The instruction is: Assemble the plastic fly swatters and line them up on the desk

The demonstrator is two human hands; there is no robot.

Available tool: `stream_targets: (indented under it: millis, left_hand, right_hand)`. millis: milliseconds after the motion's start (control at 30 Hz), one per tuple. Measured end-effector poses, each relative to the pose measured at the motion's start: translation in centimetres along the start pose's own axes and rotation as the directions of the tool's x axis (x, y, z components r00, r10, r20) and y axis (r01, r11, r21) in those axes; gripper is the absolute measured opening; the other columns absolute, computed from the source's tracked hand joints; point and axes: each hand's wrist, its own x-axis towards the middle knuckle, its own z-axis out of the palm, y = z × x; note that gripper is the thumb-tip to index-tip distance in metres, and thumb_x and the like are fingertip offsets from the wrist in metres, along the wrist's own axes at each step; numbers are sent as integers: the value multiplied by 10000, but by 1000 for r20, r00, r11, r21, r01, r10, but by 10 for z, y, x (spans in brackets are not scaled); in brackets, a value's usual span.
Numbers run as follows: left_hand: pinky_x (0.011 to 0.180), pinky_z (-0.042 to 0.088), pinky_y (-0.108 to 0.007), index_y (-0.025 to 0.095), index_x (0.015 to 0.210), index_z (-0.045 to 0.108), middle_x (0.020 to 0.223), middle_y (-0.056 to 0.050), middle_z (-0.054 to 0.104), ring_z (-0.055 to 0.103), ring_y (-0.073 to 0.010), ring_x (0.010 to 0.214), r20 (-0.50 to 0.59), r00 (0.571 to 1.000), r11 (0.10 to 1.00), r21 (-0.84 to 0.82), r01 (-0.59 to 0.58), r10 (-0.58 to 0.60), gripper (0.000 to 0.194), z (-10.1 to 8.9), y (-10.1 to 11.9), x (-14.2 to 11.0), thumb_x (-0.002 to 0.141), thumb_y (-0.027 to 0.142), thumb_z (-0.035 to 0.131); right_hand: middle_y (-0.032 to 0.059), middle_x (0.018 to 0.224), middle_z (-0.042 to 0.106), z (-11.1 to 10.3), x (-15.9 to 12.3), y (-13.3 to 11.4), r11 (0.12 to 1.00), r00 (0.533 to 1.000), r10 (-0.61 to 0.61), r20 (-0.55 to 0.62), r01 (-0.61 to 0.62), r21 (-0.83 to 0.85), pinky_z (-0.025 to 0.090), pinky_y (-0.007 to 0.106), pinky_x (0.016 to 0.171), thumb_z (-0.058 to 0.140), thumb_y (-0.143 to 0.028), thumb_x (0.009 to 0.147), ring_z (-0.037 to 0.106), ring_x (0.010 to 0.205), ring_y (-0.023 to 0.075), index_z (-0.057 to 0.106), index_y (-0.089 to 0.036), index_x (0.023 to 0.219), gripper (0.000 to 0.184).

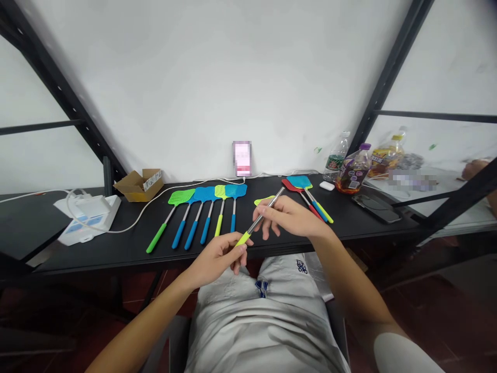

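Note:
In front of me, above the table's front edge, is a telescopic fly swatter handle [258, 224] with a yellow grip and a thin metal rod. My left hand [221, 255] is closed round the yellow grip. Higher up, my right hand [285, 215] pinches the metal rod, which slants up to the right. Partly hidden behind the right hand, a yellow mesh swatter head [264, 200] lies on the table. To the left, several fly swatters with green, blue and yellow heads [205, 194] lie in a row, their handles toward me. At right, a few swatters with blue and red heads [300, 182] overlap.
A black table [116, 254] runs along the white wall. A phone [243, 158] leans there on a cable. The left side has a power strip [91, 220] and an open cardboard box [140, 185]. Drink bottles [353, 168], a white case [326, 185] and a dark phone [376, 208] are at right.

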Motion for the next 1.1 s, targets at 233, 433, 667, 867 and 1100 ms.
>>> stream_targets:
  millis: [233, 433, 667, 867, 1100]
  left_hand:
    - [516, 394, -218, 155, 987, 572, 727, 18, 591, 490, -72, 511, -12, 1000, 1000, -9, -22, 22, 293, -1, -1, -2, 989, 448, 553]
    - [475, 293, -202, 154, 903, 569, 653, 31, 548, 377, -59, 500, -61, 998, 1000, 26, -18, 20, 340, -2, -3, 0, 988, 482, 541]
    - [432, 267, -191, 173, 1079, 584, 552, 72, 477, 346, -64, 441, -200, 979, 1000, -23, 16, -21, 348, -7, -4, 2, 994, 503, 511]
    - [439, 241, -180, 163, 964, 600, 642, 51, 518, 361, -42, 456, -236, 971, 996, -88, 26, -46, 302, -6, -4, 4, 972, 462, 560]
    - [459, 261, -193, 159, 855, 594, 627, 39, 527, 373, -56, 479, -206, 976, 997, -55, 58, -68, 337, -4, 1, 5, 943, 485, 594]
  right_hand:
    - [52, 884, 710, 11, 7, 9, 994, 984, 5, 179, 14, -106, 493, 199, 511, 413, -524, 1038, 690, 655, 120, 606, -152, 1042, 420]
    - [77, 1029, 700, 16, 10, 13, 984, 970, -7, 244, 50, -168, 502, 216, 550, 348, -570, 1043, 678, 663, 108, 643, -145, 1023, 518]
    - [82, 992, 746, -6, 15, 31, 812, 975, 136, 178, -6, -583, 485, 276, 704, 535, -614, 955, 686, 810, 189, 639, -151, 1239, 553]
    - [226, 1159, 670, -30, 29, 68, 326, 808, 162, -567, -586, -742, 464, 406, 887, 409, -646, 985, 613, 1143, 353, 673, -97, 1111, 622]
    - [283, 1233, 603, -30, 40, 86, 262, 732, 295, -614, -680, -685, 484, 421, 892, 607, -742, 829, 584, 1179, 384, 615, -54, 1207, 786]
